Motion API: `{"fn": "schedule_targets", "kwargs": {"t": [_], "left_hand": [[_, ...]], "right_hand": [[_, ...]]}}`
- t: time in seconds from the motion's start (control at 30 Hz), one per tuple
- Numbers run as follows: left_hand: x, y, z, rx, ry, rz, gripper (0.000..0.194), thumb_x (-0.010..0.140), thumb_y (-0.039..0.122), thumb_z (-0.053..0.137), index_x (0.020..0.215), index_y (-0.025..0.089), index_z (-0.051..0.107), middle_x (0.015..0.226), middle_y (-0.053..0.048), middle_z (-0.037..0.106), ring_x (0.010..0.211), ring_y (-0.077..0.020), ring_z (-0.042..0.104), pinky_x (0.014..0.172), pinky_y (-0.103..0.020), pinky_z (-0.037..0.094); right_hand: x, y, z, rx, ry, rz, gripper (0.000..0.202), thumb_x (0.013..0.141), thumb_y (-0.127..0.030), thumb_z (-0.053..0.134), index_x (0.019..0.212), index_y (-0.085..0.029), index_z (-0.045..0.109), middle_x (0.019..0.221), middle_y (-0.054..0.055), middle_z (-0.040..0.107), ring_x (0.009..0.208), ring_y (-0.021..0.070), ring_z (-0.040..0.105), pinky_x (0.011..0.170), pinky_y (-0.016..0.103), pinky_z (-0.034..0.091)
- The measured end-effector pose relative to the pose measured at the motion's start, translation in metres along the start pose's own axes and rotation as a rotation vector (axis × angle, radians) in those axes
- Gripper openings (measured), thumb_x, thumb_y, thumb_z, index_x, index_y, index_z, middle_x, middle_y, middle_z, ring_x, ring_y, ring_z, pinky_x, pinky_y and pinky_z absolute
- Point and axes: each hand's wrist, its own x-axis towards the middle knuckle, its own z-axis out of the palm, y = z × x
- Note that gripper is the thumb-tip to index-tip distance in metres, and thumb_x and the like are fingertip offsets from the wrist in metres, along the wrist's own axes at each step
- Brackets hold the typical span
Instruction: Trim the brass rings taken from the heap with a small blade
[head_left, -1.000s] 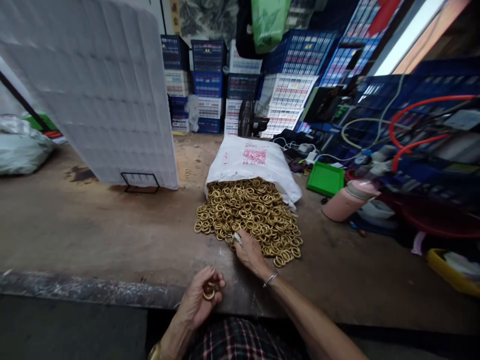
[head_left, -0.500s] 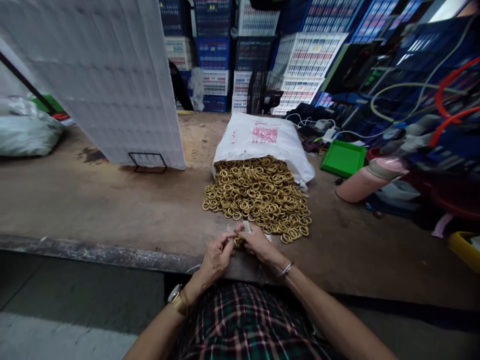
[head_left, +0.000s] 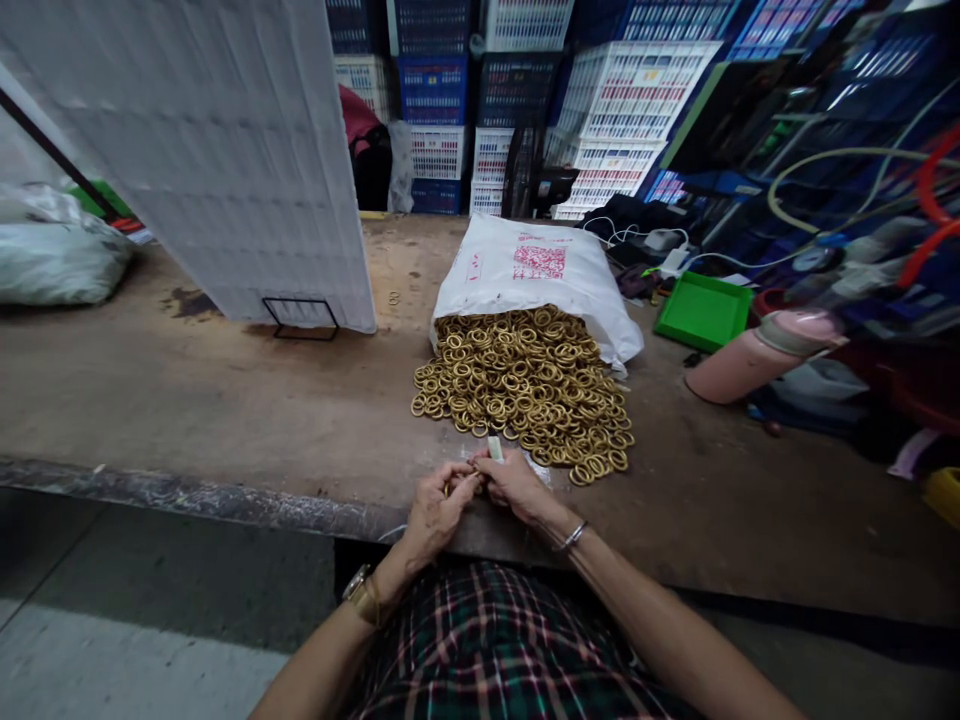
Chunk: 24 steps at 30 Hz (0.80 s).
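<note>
My left hand (head_left: 436, 508) is closed, its fingers pinching a brass-coloured ring (head_left: 449, 489) that they partly cover. Close against it, my right hand (head_left: 519, 487) is closed around a small pale-handled tool (head_left: 495, 448) with a dark end pointing away from me; its kind is hard to make out. The fingertips of both hands meet just above the table's near edge. Right beyond them lies a heap of brass-coloured rings (head_left: 517, 375), spilling from the mouth of a white woven sack (head_left: 480, 265) with red print.
On the left a tall white panel (head_left: 270, 170) stands in a black wire stand (head_left: 300, 335). To the right are a green tray (head_left: 703, 312), a pink bottle (head_left: 761, 357) and cables. Stacked crates (head_left: 435, 90) and a fan (head_left: 525, 170) are behind the wooden table (head_left: 187, 400).
The view has shifted slightly, and more of a dark and pink shape shows behind the panel. The ring, earlier between my two hands, is now within my left fingers.
</note>
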Motion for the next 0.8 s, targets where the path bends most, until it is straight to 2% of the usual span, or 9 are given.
{"fn": "schedule_targets", "kwargs": {"t": [0.13,0.23,0.37,0.6,0.8], "left_hand": [[0.001,-0.008,0.002,0.117,-0.038,0.12,0.017,0.077,0.025,0.051,0.088,0.015,0.06,0.057,0.003,0.055,0.051,-0.0092,0.046,0.053,-0.021,0.036],[0.003,-0.008,0.002,0.146,-0.004,0.117,0.017,0.079,0.025,0.047,0.079,0.015,0.061,0.057,0.002,0.054,0.05,-0.009,0.043,0.052,-0.021,0.034],[0.007,-0.001,-0.001,0.044,0.006,0.035,0.018,0.076,0.029,0.05,0.072,0.014,0.059,0.055,0.003,0.051,0.05,-0.0082,0.039,0.049,-0.02,0.032],[0.005,0.006,-0.007,-0.255,-0.079,-0.284,0.029,0.073,0.046,0.054,0.073,0.017,0.049,0.047,0.008,0.043,0.035,-0.0043,0.03,0.035,-0.017,0.021],[-0.001,0.005,-0.008,-0.466,-0.135,-0.276,0.033,0.073,0.048,0.056,0.072,0.017,0.046,0.054,0.006,0.046,0.037,-0.0025,0.032,0.034,-0.015,0.021]], "right_hand": [[0.0,0.0,0.0,0.059,-0.016,0.015,0.024,0.061,-0.038,0.059,0.068,-0.018,0.046,0.043,-0.011,0.042,0.028,0.001,0.023,0.029,0.016,0.013],[0.0,0.001,0.0,0.058,-0.031,0.012,0.025,0.061,-0.038,0.06,0.067,-0.018,0.046,0.045,-0.01,0.043,0.028,0.001,0.024,0.03,0.016,0.014],[0.0,0.002,0.001,0.022,-0.03,-0.022,0.028,0.064,-0.043,0.059,0.067,-0.019,0.046,0.047,-0.009,0.043,0.03,0.0015,0.024,0.03,0.017,0.015],[0.003,0.003,0.004,-0.296,0.047,-0.18,0.024,0.069,-0.04,0.056,0.064,-0.016,0.054,0.048,-0.006,0.045,0.042,0.0052,0.035,0.04,0.018,0.026],[0.003,0.003,0.003,-0.333,-0.022,-0.217,0.023,0.073,-0.038,0.052,0.067,-0.016,0.055,0.051,-0.005,0.047,0.045,0.0066,0.037,0.043,0.019,0.028]]}}
